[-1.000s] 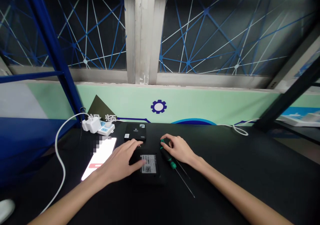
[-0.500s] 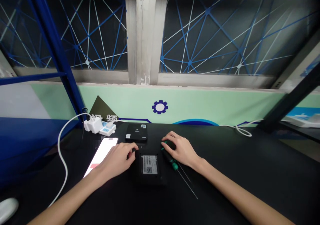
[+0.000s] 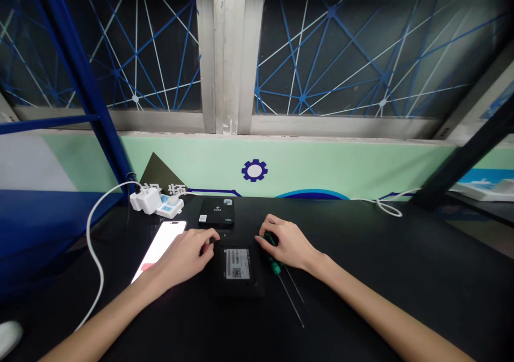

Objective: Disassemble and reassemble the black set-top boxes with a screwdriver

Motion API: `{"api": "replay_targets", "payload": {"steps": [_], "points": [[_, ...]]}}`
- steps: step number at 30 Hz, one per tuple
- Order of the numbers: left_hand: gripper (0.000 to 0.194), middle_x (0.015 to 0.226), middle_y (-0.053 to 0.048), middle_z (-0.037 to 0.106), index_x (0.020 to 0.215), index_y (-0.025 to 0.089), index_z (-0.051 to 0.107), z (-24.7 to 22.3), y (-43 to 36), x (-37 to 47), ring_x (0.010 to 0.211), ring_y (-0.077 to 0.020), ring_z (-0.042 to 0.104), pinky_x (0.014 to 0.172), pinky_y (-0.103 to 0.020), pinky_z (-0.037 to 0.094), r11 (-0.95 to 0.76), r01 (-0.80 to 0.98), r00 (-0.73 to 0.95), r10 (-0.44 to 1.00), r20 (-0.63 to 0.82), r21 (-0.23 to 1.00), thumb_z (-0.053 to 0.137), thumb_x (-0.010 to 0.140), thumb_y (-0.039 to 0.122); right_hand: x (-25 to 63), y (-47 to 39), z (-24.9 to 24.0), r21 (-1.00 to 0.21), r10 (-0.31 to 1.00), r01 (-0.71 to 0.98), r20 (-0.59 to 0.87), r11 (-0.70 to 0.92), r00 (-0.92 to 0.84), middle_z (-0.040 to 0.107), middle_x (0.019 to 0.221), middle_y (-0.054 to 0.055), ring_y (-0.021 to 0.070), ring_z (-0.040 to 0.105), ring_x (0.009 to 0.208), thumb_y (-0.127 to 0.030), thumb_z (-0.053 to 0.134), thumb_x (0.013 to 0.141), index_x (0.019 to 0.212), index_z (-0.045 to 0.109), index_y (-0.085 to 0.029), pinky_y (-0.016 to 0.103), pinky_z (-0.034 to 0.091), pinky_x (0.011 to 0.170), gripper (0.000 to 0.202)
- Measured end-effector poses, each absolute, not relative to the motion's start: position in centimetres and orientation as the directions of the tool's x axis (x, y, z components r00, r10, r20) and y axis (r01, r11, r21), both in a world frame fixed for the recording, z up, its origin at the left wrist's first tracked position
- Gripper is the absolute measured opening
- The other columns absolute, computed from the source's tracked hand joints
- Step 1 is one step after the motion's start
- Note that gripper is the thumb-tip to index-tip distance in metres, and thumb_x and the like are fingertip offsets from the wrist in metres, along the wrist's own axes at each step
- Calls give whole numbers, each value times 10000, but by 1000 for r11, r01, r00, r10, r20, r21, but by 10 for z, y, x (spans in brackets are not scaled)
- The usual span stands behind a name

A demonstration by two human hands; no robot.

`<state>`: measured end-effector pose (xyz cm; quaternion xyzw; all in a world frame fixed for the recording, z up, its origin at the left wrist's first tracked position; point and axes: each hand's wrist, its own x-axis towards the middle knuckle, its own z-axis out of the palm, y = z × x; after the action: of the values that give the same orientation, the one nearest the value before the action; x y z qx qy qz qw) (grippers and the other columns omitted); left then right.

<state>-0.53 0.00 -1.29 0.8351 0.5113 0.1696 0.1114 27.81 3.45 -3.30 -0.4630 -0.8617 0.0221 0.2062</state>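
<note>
A black box-shaped device [image 3: 237, 264] with a white printed label lies on the dark table in front of me. My left hand [image 3: 193, 252] is at its left upper edge, fingers curled, thumb and index finger near the casing. My right hand [image 3: 287, 244] is closed around the dark green handles of two screwdrivers [image 3: 276, 268], just right of the device. Their thin metal shafts point down and to the right. Behind the device lies a second flat black box [image 3: 217, 212] with a small white sticker.
A phone with a bright white screen [image 3: 163, 244] lies partly under my left forearm. A power strip with white plugs [image 3: 152, 201] and a white cable [image 3: 94, 255] stand at the back left. Another white cable [image 3: 387, 208] lies at the back right.
My right hand's fingers have closed more around the screwdriver handles, and the shafts have swung a little to the left. The whole view has shifted slightly.
</note>
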Motion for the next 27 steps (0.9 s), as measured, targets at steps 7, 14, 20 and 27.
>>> {"api": "replay_targets", "payload": {"steps": [7, 14, 20, 27], "points": [[337, 712, 18, 674, 1108, 268, 683, -12, 1, -7, 645, -187, 625, 614, -278, 404, -466, 820, 436, 885, 164, 333, 430, 889, 231, 273, 24, -19, -157, 716, 735, 429, 659, -551, 627, 960, 89, 244, 556, 888, -404, 571, 931, 976, 673, -201, 324, 412, 666, 231], [352, 851, 2, 726, 1109, 264, 669, -9, 0, -7, 753, -216, 662, 660, -300, 427, -463, 835, 438, 886, 150, 298, 423, 876, 166, 263, 4, -8, -219, 554, 510, 276, 832, -785, 585, 1200, 131, 301, 547, 1000, -615, 770, 687, 1279, 612, -220, 463, 406, 925, 729], [357, 903, -7, 739, 1092, 257, 670, -10, 0, -7, 784, -225, 680, 661, -298, 430, -482, 836, 452, 876, 167, 264, 421, 866, 138, 262, 1, -9, -299, 589, 520, 226, 800, -776, 535, 1271, 139, 315, 527, 1055, -594, 823, 624, 1335, 578, -222, 467, 412, 984, 840], [352, 904, 11, 742, 1074, 267, 683, -15, 4, -7, 767, -204, 674, 641, -282, 419, -447, 854, 418, 894, 162, 266, 437, 857, 140, 261, 3, -16, -384, 606, 499, 244, 777, -757, 492, 1239, 122, 312, 483, 1066, -532, 862, 569, 1208, 597, -212, 494, 416, 982, 762]]}}
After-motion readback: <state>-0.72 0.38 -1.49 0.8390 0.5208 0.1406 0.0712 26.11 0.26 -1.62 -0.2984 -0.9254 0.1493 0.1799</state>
